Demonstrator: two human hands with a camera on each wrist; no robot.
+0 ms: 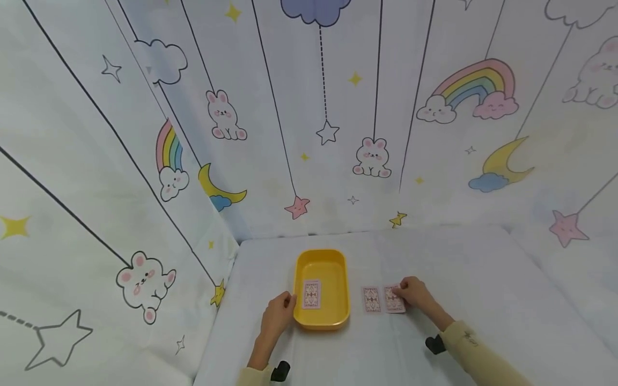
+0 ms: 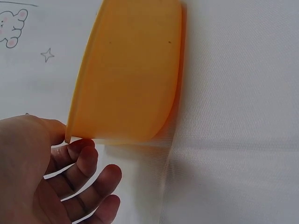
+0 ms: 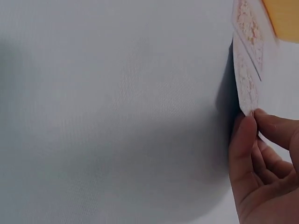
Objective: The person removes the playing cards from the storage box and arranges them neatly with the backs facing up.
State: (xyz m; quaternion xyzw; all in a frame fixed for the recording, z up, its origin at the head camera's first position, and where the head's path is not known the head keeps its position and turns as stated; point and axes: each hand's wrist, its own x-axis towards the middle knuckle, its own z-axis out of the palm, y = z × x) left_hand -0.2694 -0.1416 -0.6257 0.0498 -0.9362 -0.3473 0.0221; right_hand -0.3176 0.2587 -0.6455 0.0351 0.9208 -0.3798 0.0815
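Observation:
A yellow plastic tray (image 1: 322,325) stands on the white-covered table, with one patterned playing card (image 1: 311,295) lying face down inside at its left. My left hand (image 1: 278,312) pinches the tray's left rim between thumb and index finger; in the left wrist view the other fingers of that hand (image 2: 70,172) curl loosely below the rim. Right of the tray, a second face-down card (image 1: 372,299) lies on the cloth. Beside it, my right hand (image 1: 416,294) pinches the right edge of another playing card (image 1: 394,300). The right wrist view shows this card (image 3: 246,84) tilted, its held edge raised off the cloth.
White cloth (image 1: 376,354) covers the table. Behind and to the left hang white curtains (image 1: 270,161) printed with bears, stars and rainbows. A dark wrist device (image 1: 435,344) sits by the right sleeve, another (image 1: 280,371) by the left.

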